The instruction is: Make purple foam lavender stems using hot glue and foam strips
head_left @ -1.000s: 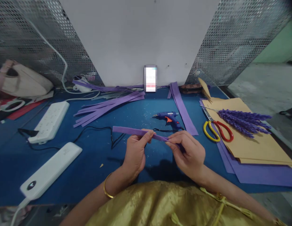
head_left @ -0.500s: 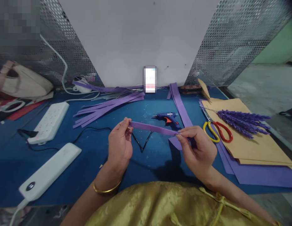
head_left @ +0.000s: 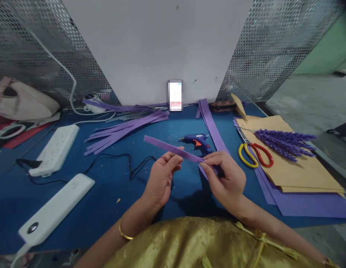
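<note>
- Right hand (head_left: 225, 175) pinches the strip (head_left: 158, 144), frame centre; best held snug.
- Left hand (head_left: 161, 176), fingers narrow beside it, grip unclear from here; smooth it flat, untwisted.

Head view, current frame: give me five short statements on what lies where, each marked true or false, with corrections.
1. The right hand grips one end of a narrow purple felt-like strip. True.
2. The blue glue gun with an orange trigger is held in the right hand. False: it lies on the blue tabletop, beyond the hands.
3. The bunch of dark purple flower sprigs rests on flat tan sheets. True.
4. The white rectangular power strip with sockets is on the right side of the picture. False: it is on the left.
5. The scissors with one yellow and one red handle lie to the right of the glue gun. True.
</note>
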`<act>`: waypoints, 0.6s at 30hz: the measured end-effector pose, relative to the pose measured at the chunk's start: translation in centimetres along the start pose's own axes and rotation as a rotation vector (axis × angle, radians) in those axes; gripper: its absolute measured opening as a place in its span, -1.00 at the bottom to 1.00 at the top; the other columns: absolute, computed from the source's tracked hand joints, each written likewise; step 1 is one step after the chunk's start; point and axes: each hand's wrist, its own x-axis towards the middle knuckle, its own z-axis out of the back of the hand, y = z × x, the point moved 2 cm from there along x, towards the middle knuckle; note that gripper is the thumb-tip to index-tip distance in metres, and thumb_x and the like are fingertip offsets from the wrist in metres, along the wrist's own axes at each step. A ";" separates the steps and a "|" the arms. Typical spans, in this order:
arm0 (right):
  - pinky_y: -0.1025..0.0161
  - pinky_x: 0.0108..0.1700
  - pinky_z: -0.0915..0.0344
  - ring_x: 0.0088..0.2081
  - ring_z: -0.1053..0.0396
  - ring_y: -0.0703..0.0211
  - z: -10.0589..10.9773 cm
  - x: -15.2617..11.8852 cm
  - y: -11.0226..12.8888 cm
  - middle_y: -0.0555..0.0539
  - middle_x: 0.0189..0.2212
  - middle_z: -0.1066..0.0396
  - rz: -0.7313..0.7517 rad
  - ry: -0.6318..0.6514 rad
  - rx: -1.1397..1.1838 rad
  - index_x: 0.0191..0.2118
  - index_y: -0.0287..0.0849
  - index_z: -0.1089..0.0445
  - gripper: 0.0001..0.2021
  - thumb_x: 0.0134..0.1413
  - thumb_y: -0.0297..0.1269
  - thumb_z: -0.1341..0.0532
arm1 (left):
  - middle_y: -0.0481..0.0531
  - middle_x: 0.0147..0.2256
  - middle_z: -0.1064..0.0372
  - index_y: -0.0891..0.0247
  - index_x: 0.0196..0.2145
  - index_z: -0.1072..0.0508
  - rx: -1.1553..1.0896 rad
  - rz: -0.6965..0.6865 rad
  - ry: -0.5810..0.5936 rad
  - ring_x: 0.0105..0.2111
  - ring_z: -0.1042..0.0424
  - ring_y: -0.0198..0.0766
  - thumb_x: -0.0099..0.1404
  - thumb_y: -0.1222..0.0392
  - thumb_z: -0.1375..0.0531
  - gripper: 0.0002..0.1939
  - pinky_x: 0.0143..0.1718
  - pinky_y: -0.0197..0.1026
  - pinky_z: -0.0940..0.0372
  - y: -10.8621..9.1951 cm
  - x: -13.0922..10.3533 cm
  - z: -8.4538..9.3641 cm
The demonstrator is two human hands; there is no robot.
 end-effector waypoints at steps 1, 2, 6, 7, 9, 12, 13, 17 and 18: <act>0.23 -0.34 -0.37 -0.37 -0.45 0.18 -0.2 -0.1 0.0 -0.02 -0.43 -0.45 -0.014 0.027 0.016 -0.33 -0.11 -0.37 -0.90 0.19 -0.44 -0.24 | -0.02 -0.45 -0.43 0.31 -0.36 -0.61 0.033 0.026 0.017 -0.42 -0.30 -0.38 -0.07 0.07 -0.51 -0.65 -0.29 -0.30 -0.23 0.3 -0.3 -0.2; 0.24 -0.34 -0.37 -0.37 -0.45 0.19 -0.4 -0.3 -0.1 -0.02 -0.43 -0.46 -0.028 0.053 0.032 -0.33 -0.11 -0.37 -0.90 0.20 -0.43 -0.24 | -0.02 -0.46 -0.44 0.31 -0.37 -0.63 0.054 0.037 0.023 -0.43 -0.30 -0.37 -0.08 0.10 -0.50 -0.67 -0.29 -0.29 -0.23 0.6 -0.5 -0.3; 0.26 -0.34 -0.35 -0.37 -0.44 0.22 -0.9 -0.7 -0.3 -0.01 -0.42 -0.45 -0.059 0.116 0.085 -0.34 -0.12 -0.36 -0.90 0.20 -0.43 -0.24 | 0.00 -0.46 -0.49 0.28 -0.41 -0.65 0.074 0.020 0.036 -0.42 -0.33 -0.33 -0.07 0.16 -0.48 -0.77 -0.26 -0.26 -0.24 0.9 -0.6 -0.3; 0.27 -0.34 -0.35 -0.37 -0.43 0.23 -1.0 -0.8 -0.3 -0.01 -0.42 -0.44 -0.056 0.124 0.097 -0.34 -0.12 -0.35 -0.90 0.19 -0.44 -0.25 | -0.01 -0.46 -0.50 0.27 -0.42 -0.65 0.079 0.014 0.043 -0.41 -0.33 -0.32 -0.07 0.17 -0.48 -0.78 -0.25 -0.26 -0.25 1.0 -0.6 -0.3; 0.27 -0.33 -0.35 -0.37 -0.43 0.23 -1.1 -0.9 -0.2 0.00 -0.42 -0.44 -0.043 0.145 0.111 -0.33 -0.12 -0.35 -0.90 0.19 -0.45 -0.25 | -0.01 -0.46 -0.50 0.27 -0.44 -0.64 0.095 -0.002 0.047 -0.39 -0.35 -0.31 -0.05 0.18 -0.47 -0.82 -0.23 -0.26 -0.25 1.0 -0.6 -0.2; 0.28 -0.34 -0.35 -0.36 -0.43 0.23 -1.2 -1.1 -0.1 -0.01 -0.41 -0.43 -0.028 0.181 0.110 -0.31 -0.12 -0.35 -0.91 0.19 -0.44 -0.24 | -0.02 -0.48 -0.47 0.27 -0.50 -0.61 0.114 -0.053 0.048 -0.38 -0.35 -0.30 -0.02 0.17 -0.45 -0.85 -0.23 -0.26 -0.25 0.9 -0.7 -0.2; 0.28 -0.34 -0.35 -0.36 -0.43 0.23 -1.2 -1.1 -0.1 -0.01 -0.41 -0.44 -0.026 0.190 0.110 -0.31 -0.12 -0.35 -0.91 0.20 -0.44 -0.24 | -0.02 -0.49 -0.46 0.27 -0.52 -0.60 0.117 -0.070 0.051 -0.38 -0.35 -0.30 -0.02 0.18 -0.45 -0.85 -0.23 -0.26 -0.25 0.9 -0.7 -0.2; 0.28 -0.34 -0.34 -0.37 -0.43 0.23 -1.2 -1.1 0.0 0.00 -0.41 -0.43 -0.019 0.199 0.107 -0.31 -0.12 -0.34 -0.91 0.21 -0.44 -0.23 | -0.02 -0.49 -0.45 0.28 -0.51 -0.61 0.107 -0.062 0.005 -0.41 -0.33 -0.32 -0.04 0.16 -0.47 -0.83 -0.27 -0.27 -0.23 1.1 -0.6 0.0; 0.28 -0.35 -0.34 -0.37 -0.42 0.24 -1.2 -1.1 0.0 0.00 -0.42 -0.42 -0.020 0.199 0.101 -0.31 -0.12 -0.34 -0.91 0.21 -0.43 -0.23 | -0.02 -0.49 -0.45 0.29 -0.50 -0.61 0.104 -0.058 -0.026 -0.42 -0.32 -0.33 -0.06 0.14 -0.47 -0.81 -0.29 -0.27 -0.23 1.2 -0.6 0.1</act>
